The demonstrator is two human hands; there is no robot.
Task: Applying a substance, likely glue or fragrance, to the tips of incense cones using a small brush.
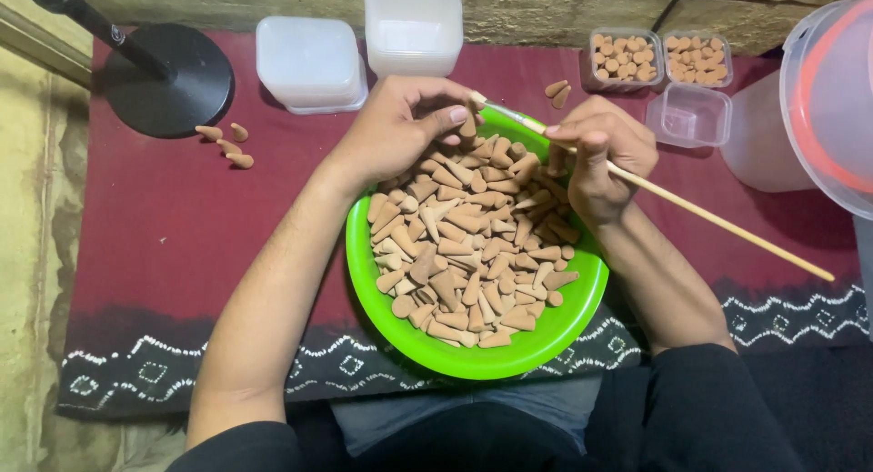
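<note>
A bright green bowl [382,290] in front of me is heaped with many small tan cones [473,245]. My left hand [400,126] hovers over the bowl's far rim and pinches a single cone [468,125] between thumb and fingers. My right hand [596,158] grips a long thin wooden stick [718,222]. The stick's far tip meets the pinched cone, and its other end sticks out to the lower right.
A dark red cloth [164,245] with a white patterned border covers the surface. Two white lidded tubs [309,63] stand at the back; three small clear boxes [655,58], two filled with cones, sit back right. A black round stand base [173,81] and loose cones [227,145] lie left; a large plastic bucket [827,99] right.
</note>
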